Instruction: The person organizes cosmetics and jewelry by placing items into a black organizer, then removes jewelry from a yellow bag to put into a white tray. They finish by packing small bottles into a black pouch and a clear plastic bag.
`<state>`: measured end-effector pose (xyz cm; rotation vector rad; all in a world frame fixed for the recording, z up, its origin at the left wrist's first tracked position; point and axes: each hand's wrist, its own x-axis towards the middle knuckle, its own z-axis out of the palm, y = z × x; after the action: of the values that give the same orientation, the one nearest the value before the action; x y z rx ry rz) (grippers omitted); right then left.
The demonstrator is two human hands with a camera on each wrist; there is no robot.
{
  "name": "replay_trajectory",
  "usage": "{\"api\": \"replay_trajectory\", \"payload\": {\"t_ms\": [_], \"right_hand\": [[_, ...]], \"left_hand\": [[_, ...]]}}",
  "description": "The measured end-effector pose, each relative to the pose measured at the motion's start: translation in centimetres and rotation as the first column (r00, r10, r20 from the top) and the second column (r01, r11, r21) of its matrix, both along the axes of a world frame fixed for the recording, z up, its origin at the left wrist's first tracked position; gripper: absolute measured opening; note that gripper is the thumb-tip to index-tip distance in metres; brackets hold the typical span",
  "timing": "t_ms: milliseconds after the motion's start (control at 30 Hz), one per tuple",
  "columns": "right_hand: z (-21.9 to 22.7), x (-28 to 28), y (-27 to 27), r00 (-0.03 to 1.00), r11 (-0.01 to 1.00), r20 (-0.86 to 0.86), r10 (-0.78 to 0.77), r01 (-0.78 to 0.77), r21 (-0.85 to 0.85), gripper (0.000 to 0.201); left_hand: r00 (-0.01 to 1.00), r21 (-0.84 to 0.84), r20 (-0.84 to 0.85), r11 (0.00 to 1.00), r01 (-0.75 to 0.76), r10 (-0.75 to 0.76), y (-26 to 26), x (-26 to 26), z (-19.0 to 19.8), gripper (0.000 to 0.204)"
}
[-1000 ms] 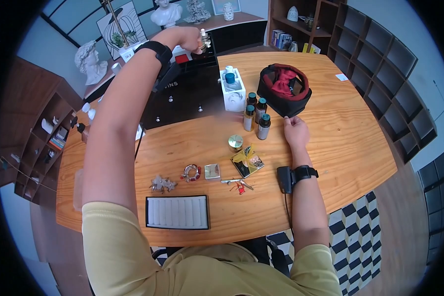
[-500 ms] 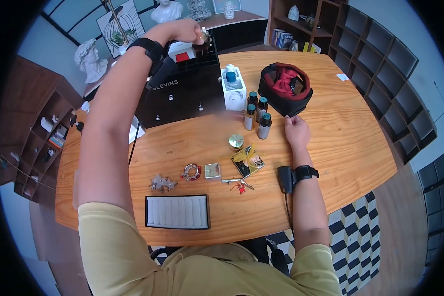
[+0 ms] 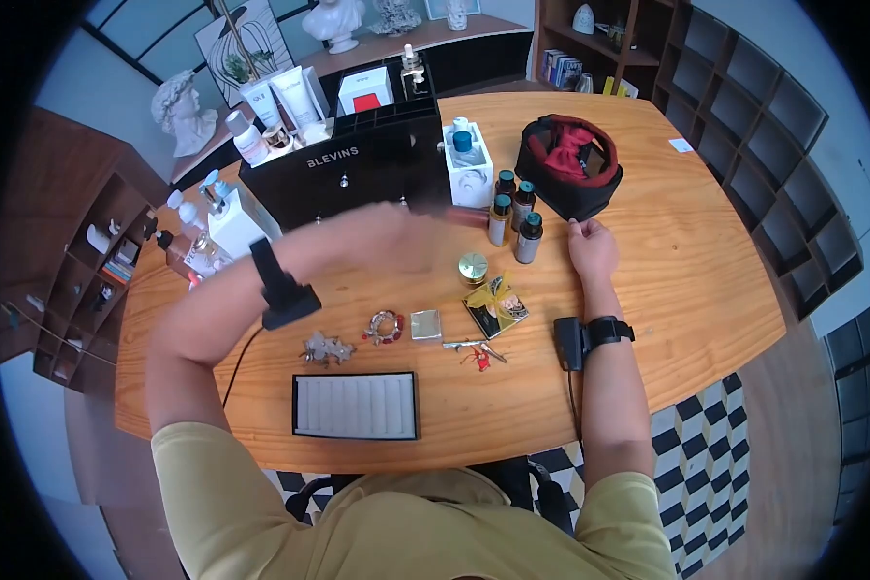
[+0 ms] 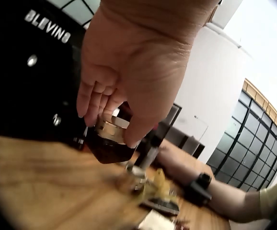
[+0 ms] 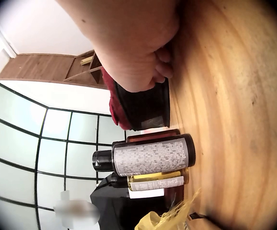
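Observation:
My left hand (image 3: 396, 237), blurred in the head view, is in front of the black drawer box (image 3: 377, 159). In the left wrist view its thumb and fingers pinch the gold collar of a dark, angular perfume bottle (image 4: 109, 151) over the table. My right hand (image 3: 593, 251) rests on the wood with its fingers loosely curled, holding nothing. Its fingertips lie right by the lower corner of the black basket (image 3: 570, 205) with red lining and bow. Several dark bottles with teal caps (image 3: 528, 242) stand left of that hand.
A gold-lidded jar (image 3: 472, 268), a ribboned box (image 3: 496, 307), a small square box (image 3: 425, 325), a bracelet (image 3: 384, 327) and hair clips (image 3: 327, 348) lie mid-table. Nearer is a grey-padded jewelry tray (image 3: 355, 406). White holders with bottles flank the drawer box.
My left hand has come down from the top of the drawer box toward me, bringing the perfume bottle over the table. The right hand has stayed by the basket.

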<state>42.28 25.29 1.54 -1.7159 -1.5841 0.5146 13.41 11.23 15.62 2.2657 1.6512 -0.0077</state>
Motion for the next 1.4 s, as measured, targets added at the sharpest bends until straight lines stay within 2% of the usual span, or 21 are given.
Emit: {"api": "replay_trajectory", "payload": {"t_ms": [33, 67, 133, 233, 333, 400, 433, 467, 533, 633, 733, 867, 967, 1067, 1200, 1233, 1333, 1400], "right_hand": [[0.0, 0.0, 0.0, 1.0, 1.0, -0.001, 0.001, -0.001, 0.002, 0.028], [0.1, 0.0, -0.1, 1.0, 1.0, -0.006, 0.0, 0.0, 0.001, 0.028], [0.1, 0.0, -0.2, 1.0, 1.0, -0.015, -0.002, 0.002, -0.004, 0.028], [-0.2, 0.0, 0.0, 1.0, 1.0, -0.013, 0.007, -0.007, 0.006, 0.029], [0.3, 0.1, -0.3, 1.0, 1.0, -0.004, 0.014, -0.014, -0.009, 0.029], [0.3, 0.1, -0.2, 1.0, 1.0, -0.015, 0.009, -0.009, -0.014, 0.029], [0.2, 0.0, -0.2, 1.0, 1.0, -0.022, 0.007, -0.008, -0.018, 0.029], [0.2, 0.0, -0.2, 1.0, 1.0, -0.016, 0.009, -0.01, -0.022, 0.029], [0.2, 0.1, -0.1, 1.0, 1.0, -0.003, 0.013, -0.013, -0.024, 0.028], [0.2, 0.1, -0.1, 1.0, 1.0, -0.007, 0.016, -0.016, -0.015, 0.028], [0.0, 0.2, 0.0, 1.0, 1.0, -0.016, 0.021, -0.021, -0.005, 0.029], [0.2, 0.1, -0.1, 1.0, 1.0, -0.019, 0.005, -0.006, -0.026, 0.029], [0.3, 0.0, 0.0, 1.0, 0.999, -0.016, -0.001, 0.0, -0.041, 0.028], [0.3, 0.0, -0.1, 1.0, 0.999, -0.01, -0.003, 0.002, -0.05, 0.028], [0.1, 0.0, 0.0, 1.0, 0.999, -0.004, -0.002, 0.002, -0.054, 0.028], [0.1, 0.0, 0.0, 1.0, 0.998, -0.004, -0.001, 0.001, -0.055, 0.028], [0.4, 0.0, -0.2, 1.0, 0.999, 0.007, 0.006, -0.006, -0.045, 0.028], [0.3, 0.1, -0.2, 1.0, 0.999, 0.012, 0.004, -0.003, -0.035, 0.028]], "left_hand": [[0.999, -0.041, 0.029, 0.998, -0.043, 0.044, -0.4, 0.4, -1.0, 0.024], [0.996, 0.011, 0.089, 1.0, 0.003, -0.004, -0.7, -0.5, -2.8, 0.025], [0.991, 0.087, 0.018, 0.987, 0.133, -0.135, -1.0, -0.5, -4.0, 0.027], [0.991, 0.084, 0.045, 0.989, 0.124, -0.128, -1.0, -0.8, -4.8, 0.028], [0.964, -0.076, -0.265, 0.996, -0.042, 0.021, 0.5, 1.4, 0.5, 0.028], [0.998, 0.251, -0.047, 0.968, -0.018, 0.03, 4.2, -0.4, 2.4, 0.027], [0.995, 0.444, 0.064, 0.89, -0.102, 0.082, 6.0, -1.1, 3.5, 0.025], [0.977, 0.608, 0.183, 0.768, -0.2, 0.109, 7.9, -1.8, 4.6, 0.023], [0.963, 0.773, 0.142, 0.583, -0.251, 0.227, 12.0, -4.0, 6.0, 0.02], [0.959, 0.793, 0.055, 0.571, -0.211, 0.279, 17.0, -6.9, 5.0, 0.017], [0.973, 0.739, 0.013, 0.653, -0.166, 0.232, 18.6, -7.3, 4.2, 0.018], [0.962, 0.714, -0.022, 0.678, -0.176, 0.272, 18.0, -6.5, 4.2, 0.019], [0.964, 0.665, 0.018, 0.717, -0.209, 0.265, 16.7, -7.2, 5.6, 0.02], [0.951, 0.626, 0.131, 0.72, -0.299, 0.281, 14.9, -8.7, 7.8, 0.021], [0.953, 0.575, 0.14, 0.761, -0.3, 0.27, 12.5, -11.8, 9.4, 0.018], [0.943, 0.503, 0.13, 0.8, -0.328, 0.306, 11.9, -12.1, 9.7, 0.015], [0.935, 0.576, 0.007, 0.763, -0.294, 0.355, 10.8, -12.5, 9.9, 0.015], [0.926, 0.601, 0.013, 0.737, -0.308, 0.377, 10.6, -12.7, 9.8, 0.017]]}}
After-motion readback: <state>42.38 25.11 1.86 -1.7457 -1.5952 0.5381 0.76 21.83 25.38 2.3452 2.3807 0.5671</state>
